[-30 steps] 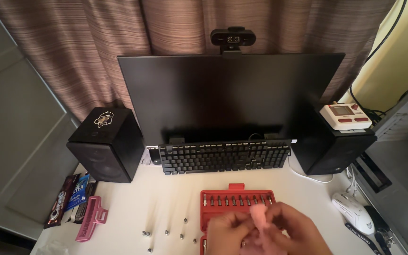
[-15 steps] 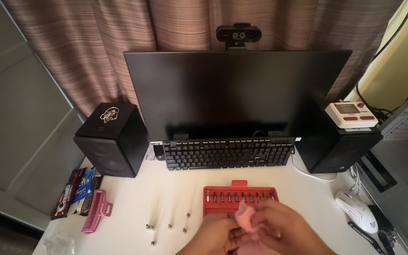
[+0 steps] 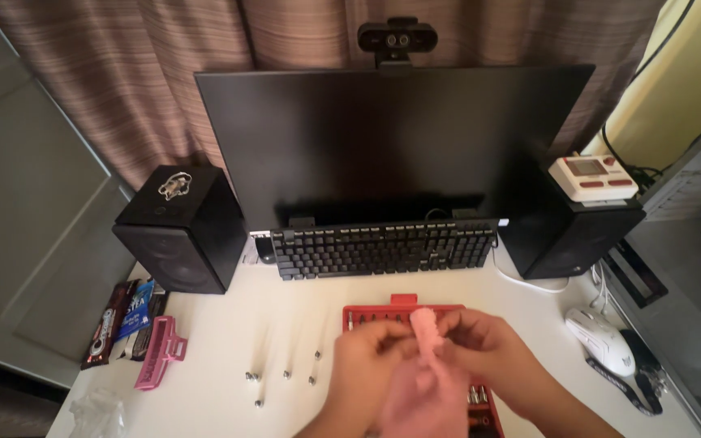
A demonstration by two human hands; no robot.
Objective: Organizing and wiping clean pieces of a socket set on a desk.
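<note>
While we pinch the pink cloth point(image 3: 427, 328) btw. both hands, left hand point(image 3: 367, 365) & right hand point(image 3: 484, 349) fingers pressed on it above the red bit case point(image 3: 403, 308) on the bench point(image 3: 229, 324), we'd best keep rubbing w/ small firm strokes.

Dark monitor screen point(image 3: 391, 146) centre; snack packets point(image 3: 123, 320) (red, blue) far left.

Pink cloth point(image 3: 427, 328) showing over red bit case point(image 3: 403, 311) on white desk point(image 3: 285, 324).
Black monitor point(image 3: 391, 146), black keyboard point(image 3: 383, 250), black speakers point(image 3: 176, 231); brown striped curtain point(image 3: 164, 73) hanging behind; white mouse point(image 3: 602, 341); pink hair clip point(image 3: 158, 363); white-and-red gadget point(image 3: 592, 177) sitting on right speaker; silver bits point(image 3: 285, 375) lying scattered.
</note>
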